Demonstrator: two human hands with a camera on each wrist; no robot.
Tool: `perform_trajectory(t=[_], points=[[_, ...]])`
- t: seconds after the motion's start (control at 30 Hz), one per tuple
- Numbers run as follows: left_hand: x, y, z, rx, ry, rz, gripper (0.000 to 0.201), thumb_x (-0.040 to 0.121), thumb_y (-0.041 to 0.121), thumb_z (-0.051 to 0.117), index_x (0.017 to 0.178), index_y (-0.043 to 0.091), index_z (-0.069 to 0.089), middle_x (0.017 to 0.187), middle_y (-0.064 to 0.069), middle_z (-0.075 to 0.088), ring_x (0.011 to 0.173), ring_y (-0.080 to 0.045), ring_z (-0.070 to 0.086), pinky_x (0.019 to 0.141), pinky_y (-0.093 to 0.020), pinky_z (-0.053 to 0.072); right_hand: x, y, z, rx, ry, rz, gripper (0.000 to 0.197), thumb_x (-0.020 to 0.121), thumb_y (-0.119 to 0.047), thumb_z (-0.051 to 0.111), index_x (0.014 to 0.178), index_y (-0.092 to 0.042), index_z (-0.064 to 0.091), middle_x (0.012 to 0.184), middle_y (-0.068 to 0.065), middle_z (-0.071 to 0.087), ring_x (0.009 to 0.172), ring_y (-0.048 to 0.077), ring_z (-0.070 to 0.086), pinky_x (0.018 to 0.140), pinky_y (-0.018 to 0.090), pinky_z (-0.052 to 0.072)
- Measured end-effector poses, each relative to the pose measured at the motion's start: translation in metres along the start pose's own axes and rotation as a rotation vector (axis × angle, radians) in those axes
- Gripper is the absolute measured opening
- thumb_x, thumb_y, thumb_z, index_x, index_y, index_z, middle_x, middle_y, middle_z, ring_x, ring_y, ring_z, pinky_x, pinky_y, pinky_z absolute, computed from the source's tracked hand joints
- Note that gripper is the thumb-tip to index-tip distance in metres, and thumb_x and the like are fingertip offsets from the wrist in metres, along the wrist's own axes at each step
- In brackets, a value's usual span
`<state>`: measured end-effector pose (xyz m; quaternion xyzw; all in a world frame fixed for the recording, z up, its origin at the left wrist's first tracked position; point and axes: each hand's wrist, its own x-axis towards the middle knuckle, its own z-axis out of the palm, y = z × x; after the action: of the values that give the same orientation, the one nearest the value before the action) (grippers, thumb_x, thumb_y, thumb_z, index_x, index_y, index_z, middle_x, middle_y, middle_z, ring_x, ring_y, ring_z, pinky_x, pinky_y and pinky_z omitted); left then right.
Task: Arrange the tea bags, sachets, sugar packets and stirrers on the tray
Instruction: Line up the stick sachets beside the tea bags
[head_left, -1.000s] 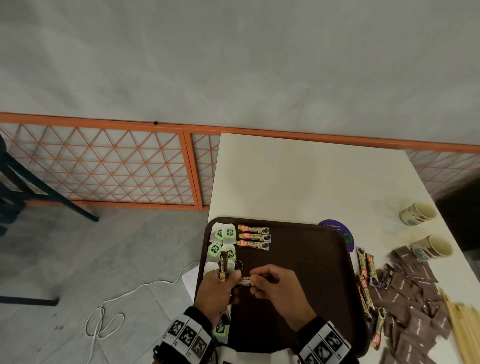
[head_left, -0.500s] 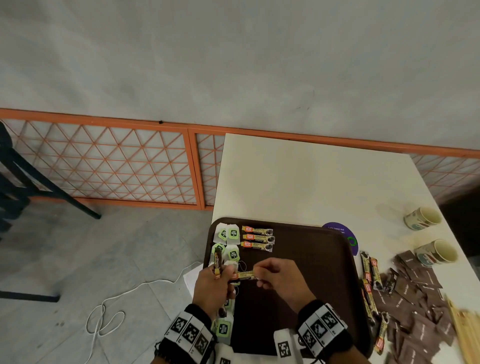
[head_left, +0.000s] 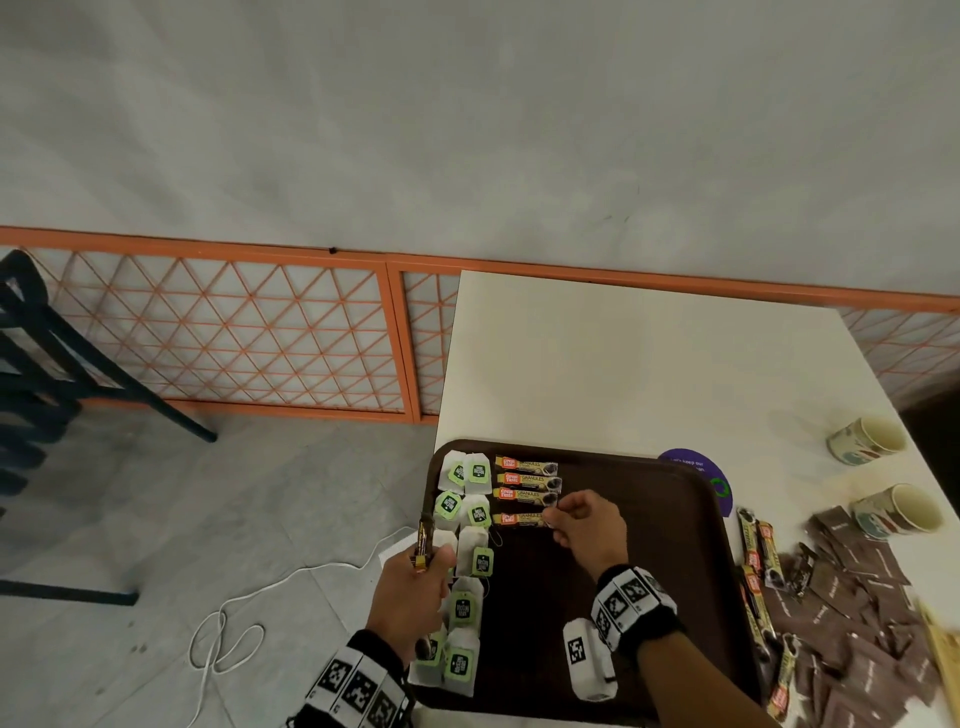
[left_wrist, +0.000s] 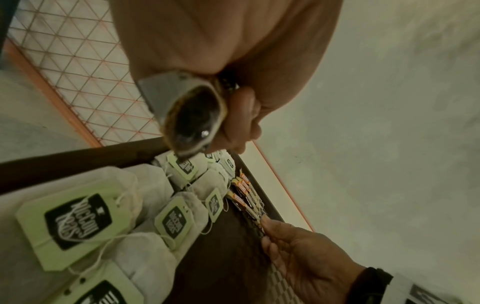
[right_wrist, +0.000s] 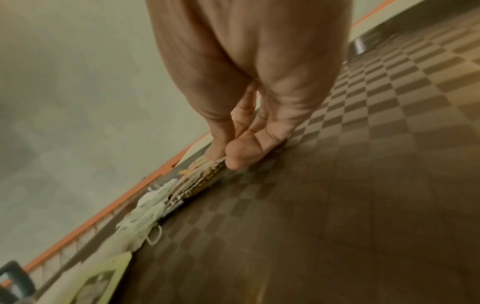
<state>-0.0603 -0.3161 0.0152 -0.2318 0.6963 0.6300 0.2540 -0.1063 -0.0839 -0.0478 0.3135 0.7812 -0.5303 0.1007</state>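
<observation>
A dark brown tray (head_left: 649, 519) sits at the near left corner of a white worktop (head_left: 649, 353). Down the tray's left side lie white tea bags (head_left: 470, 558) with green tags, in two rough columns. Beside the far ones, three coffee sachets (head_left: 527, 479) lie in a neat stack of rows. The right hand (head_left: 587, 525) pinches the right end of a fourth sachet (head_left: 519, 518) between thumb and fingertips, with the sachet lying on the tray just below the other three and in line with them. The left hand (head_left: 410, 592) hovers over the tray's left edge, its fingers curled round more sachets held upright (head_left: 423, 540). To the right of the tray, on the worktop, are loose sachets (head_left: 753, 551), a heap of brown sugar packets (head_left: 852, 613), pale wooden stirrers (head_left: 943, 644) at the edge of view, two paper cups (head_left: 883, 478) and a purple round sticker (head_left: 701, 470).
</observation>
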Motion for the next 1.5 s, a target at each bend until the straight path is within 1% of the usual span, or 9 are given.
perform_trajectory(t=[0.1, 0.37, 0.53, 0.7, 0.87, 1.0, 1.17, 1.37, 1.5], points=[[-0.004, 0.005, 0.002, -0.036, -0.039, -0.008, 0.03, 0.097, 0.019, 0.055, 0.069, 0.013, 0.047, 0.05, 0.004, 0.039, 0.035, -0.006, 0.03, 0.035, -0.018, 0.027, -0.005, 0.001, 0.001, -0.123, 0.06, -0.001, 0.023, 0.08, -0.023, 0.08, 0.09, -0.019, 0.059, 0.086, 0.002, 0.068, 0.067, 0.013, 0.067, 0.06, 0.025, 0.056], [-0.001, 0.01, 0.002, -0.092, -0.081, -0.009, 0.027, 0.097, 0.03, 0.058, 0.079, 0.011, 0.053, 0.059, 0.001, 0.041, 0.04, -0.006, 0.03, 0.037, -0.019, 0.026, -0.013, 0.001, 0.024, -0.646, -0.122, -0.562, 0.011, 0.094, -0.03, 0.062, 0.103, -0.026, 0.066, 0.11, -0.01, 0.047, 0.093, 0.009, 0.056, 0.081, 0.027, 0.052], [0.003, 0.011, -0.002, -0.299, -0.089, -0.124, 0.045, 0.101, 0.042, 0.046, 0.101, 0.0, 0.064, 0.057, 0.0, 0.046, 0.043, -0.009, 0.034, 0.04, -0.021, 0.026, -0.007, 0.0, 0.026, -0.657, -0.107, -0.531, 0.014, 0.096, -0.025, 0.058, 0.107, -0.025, 0.067, 0.112, -0.007, 0.049, 0.099, 0.014, 0.057, 0.087, 0.033, 0.053], [0.007, 0.018, -0.002, -0.836, -0.179, -0.229, 0.046, 0.1, 0.047, 0.039, 0.077, 0.009, 0.052, 0.061, -0.004, 0.046, 0.048, -0.015, 0.041, 0.05, -0.028, 0.038, -0.043, -0.03, 0.015, -0.439, -0.085, -0.585, 0.014, 0.092, -0.035, 0.064, 0.099, -0.024, 0.068, 0.099, -0.011, 0.058, 0.083, 0.002, 0.057, 0.077, 0.015, 0.047], [0.011, 0.029, 0.015, -0.972, -0.138, -0.171, 0.049, 0.099, 0.053, 0.035, 0.07, 0.015, 0.046, 0.062, -0.002, 0.042, 0.059, -0.019, 0.042, 0.066, -0.033, 0.038, -0.119, -0.06, 0.009, -0.131, -0.495, -0.406, 0.024, 0.082, -0.045, 0.072, 0.098, -0.029, 0.065, 0.086, 0.0, 0.071, 0.063, 0.01, 0.067, 0.058, 0.019, 0.05], [0.01, 0.028, 0.029, -0.798, -0.127, -0.123, 0.046, 0.098, 0.053, 0.037, 0.075, 0.016, 0.05, 0.064, -0.001, 0.046, 0.058, -0.017, 0.043, 0.063, -0.034, 0.037, -0.125, -0.058, 0.013, 0.024, -0.375, -0.293, 0.011, 0.086, -0.018, 0.074, 0.096, -0.017, 0.068, 0.081, 0.005, 0.073, 0.059, 0.013, 0.068, 0.057, 0.021, 0.053], [0.001, 0.017, 0.023, -0.409, -0.234, -0.1, 0.026, 0.1, 0.033, 0.053, 0.104, 0.008, 0.06, 0.078, -0.005, 0.055, 0.066, -0.015, 0.051, 0.058, -0.029, 0.041, -0.109, -0.047, -0.011, 0.039, -0.283, -0.232, 0.011, 0.082, -0.019, 0.079, 0.09, -0.017, 0.071, 0.076, 0.004, 0.072, 0.053, 0.012, 0.063, 0.052, 0.018, 0.048], [0.003, -0.003, 0.024, -0.228, -0.185, -0.013, 0.021, 0.098, 0.02, 0.057, 0.083, 0.005, 0.058, 0.066, -0.006, 0.05, 0.052, -0.012, 0.048, 0.049, -0.025, 0.041, -0.099, -0.022, -0.025, 0.101, -0.396, -0.046, 0.01, 0.088, -0.011, 0.07, 0.098, -0.009, 0.072, 0.08, 0.009, 0.073, 0.063, 0.013, 0.063, 0.059, 0.02, 0.051], [0.004, -0.007, 0.013, -0.28, -0.08, -0.11, 0.025, 0.097, 0.018, 0.058, 0.074, 0.008, 0.058, 0.057, -0.005, 0.048, 0.047, -0.014, 0.042, 0.048, -0.026, 0.034, -0.068, -0.01, -0.029, 0.12, -0.245, -0.001, 0.008, 0.089, -0.005, 0.068, 0.094, -0.009, 0.072, 0.081, 0.009, 0.073, 0.064, 0.011, 0.064, 0.06, 0.02, 0.052]])
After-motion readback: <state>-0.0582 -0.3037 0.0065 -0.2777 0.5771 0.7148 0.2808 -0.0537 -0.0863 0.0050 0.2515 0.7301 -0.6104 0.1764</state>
